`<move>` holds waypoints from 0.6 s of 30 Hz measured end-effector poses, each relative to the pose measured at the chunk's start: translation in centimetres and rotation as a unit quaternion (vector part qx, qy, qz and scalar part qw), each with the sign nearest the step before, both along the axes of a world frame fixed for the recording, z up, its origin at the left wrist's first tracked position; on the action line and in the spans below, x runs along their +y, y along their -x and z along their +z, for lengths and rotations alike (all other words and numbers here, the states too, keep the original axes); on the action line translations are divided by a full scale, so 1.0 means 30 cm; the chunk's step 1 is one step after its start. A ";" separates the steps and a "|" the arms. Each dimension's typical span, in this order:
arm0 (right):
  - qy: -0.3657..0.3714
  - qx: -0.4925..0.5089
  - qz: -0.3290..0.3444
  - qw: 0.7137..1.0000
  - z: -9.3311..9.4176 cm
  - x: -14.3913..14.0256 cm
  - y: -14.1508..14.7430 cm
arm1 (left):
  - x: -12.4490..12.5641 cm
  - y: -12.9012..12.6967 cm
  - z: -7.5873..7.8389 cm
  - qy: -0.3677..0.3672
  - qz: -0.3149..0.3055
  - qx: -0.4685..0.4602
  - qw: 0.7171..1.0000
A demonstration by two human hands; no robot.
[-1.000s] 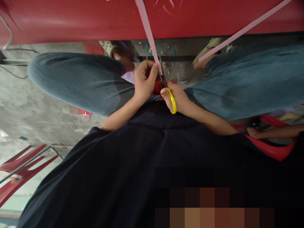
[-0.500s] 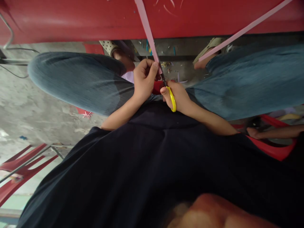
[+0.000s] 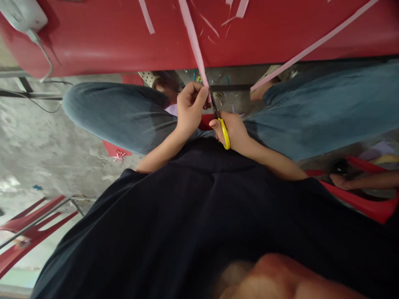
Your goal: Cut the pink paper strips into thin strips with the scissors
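Between the thumb and fingers of my left hand (image 3: pixel 191 106) is the lower end of a long pink strip (image 3: pixel 193 41), which looks like paper and runs up over the red table (image 3: pixel 109 45). My right hand (image 3: pixel 234 131) is closed round the yellow handle of a pair of scissors (image 3: pixel 224 133). The dark blades point up beside the strip's right edge, close to my left fingertips; I cannot tell whether they touch it. Both hands are above my lap, just in front of the table's edge.
Another pink strip (image 3: pixel 314 47) hangs over the table edge at right. Short pink pieces (image 3: pixel 147 17) and thin trimmings lie on the table. A white power strip (image 3: pixel 26 14) sits at upper left. Red chairs (image 3: pixel 40 232) stand at lower left. Another person's arm (image 3: pixel 370 181) shows at right.
The view has shifted, so more of the table top shows, with the power strip and pink pieces. Both hands keep the same hold on strip and scissors.
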State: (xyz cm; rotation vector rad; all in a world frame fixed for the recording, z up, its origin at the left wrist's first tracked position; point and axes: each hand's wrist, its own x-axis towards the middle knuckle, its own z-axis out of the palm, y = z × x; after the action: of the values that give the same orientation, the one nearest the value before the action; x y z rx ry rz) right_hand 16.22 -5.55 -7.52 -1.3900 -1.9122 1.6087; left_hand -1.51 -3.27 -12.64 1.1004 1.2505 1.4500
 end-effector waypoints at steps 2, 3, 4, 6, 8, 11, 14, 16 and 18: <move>-0.001 0.005 -0.020 1.000 0.015 0.004 -0.009 | 0.017 -0.013 0.028 -0.008 -0.001 0.001 1.000; 0.001 0.010 -0.025 1.000 0.021 0.006 -0.015 | 0.028 -0.021 0.046 -0.010 -0.002 -0.002 1.000; 0.004 0.016 -0.032 0.999 0.026 0.009 -0.021 | 0.040 -0.027 0.065 -0.013 -0.006 -0.006 1.000; 0.008 0.032 -0.046 0.998 0.035 0.018 -0.032 | 0.069 -0.040 0.109 -0.021 -0.018 -0.012 1.000; 0.008 0.062 -0.062 0.996 0.046 0.032 -0.039 | 0.106 -0.050 0.159 -0.032 -0.029 -0.013 0.999; -0.003 0.118 -0.084 0.989 0.065 0.069 -0.036 | 0.172 -0.061 0.241 -0.044 -0.043 -0.018 0.998; -0.030 0.145 -0.087 0.985 0.090 0.136 -0.030 | 0.257 -0.055 0.314 -0.066 -0.063 -0.010 0.996; -0.055 0.144 -0.089 0.984 0.111 0.200 -0.035 | 0.333 -0.037 0.349 -0.087 -0.086 0.014 0.992; -0.080 0.130 -0.091 0.984 0.139 0.277 -0.050 | 0.431 -0.012 0.371 -0.108 -0.112 0.034 0.987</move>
State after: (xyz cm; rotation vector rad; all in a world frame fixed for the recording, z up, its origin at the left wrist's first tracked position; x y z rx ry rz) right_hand 17.72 2.75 -3.35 -1.1857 -1.6720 1.4365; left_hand -1.15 9.67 -1.51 1.3989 0.9957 1.4078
